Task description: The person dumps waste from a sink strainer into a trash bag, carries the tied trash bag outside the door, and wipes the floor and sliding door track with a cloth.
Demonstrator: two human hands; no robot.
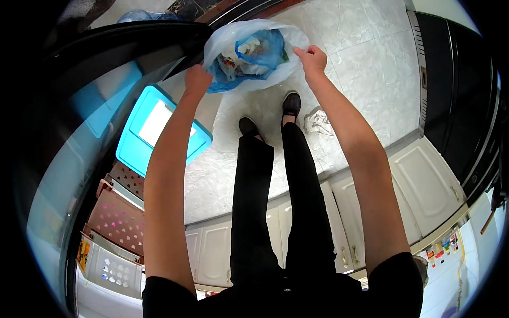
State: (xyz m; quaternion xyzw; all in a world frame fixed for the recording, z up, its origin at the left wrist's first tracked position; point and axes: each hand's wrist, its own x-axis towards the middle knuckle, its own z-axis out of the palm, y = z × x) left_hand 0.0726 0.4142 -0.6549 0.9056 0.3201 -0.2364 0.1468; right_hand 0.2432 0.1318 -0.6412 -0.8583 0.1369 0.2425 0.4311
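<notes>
The left hand (198, 80) and right hand (313, 59) each pinch a white bag (295, 39) with a blue bag (274, 49) inside

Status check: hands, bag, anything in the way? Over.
Left hand and right hand holding opposite sides of white bag. Bag open, rubbish inside. Crumpled pale thing on floor beside right shoe, clear of both hands.

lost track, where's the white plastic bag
The bag is top centre in the head view, held between left hand and right hand, beyond the shoes.
</notes>
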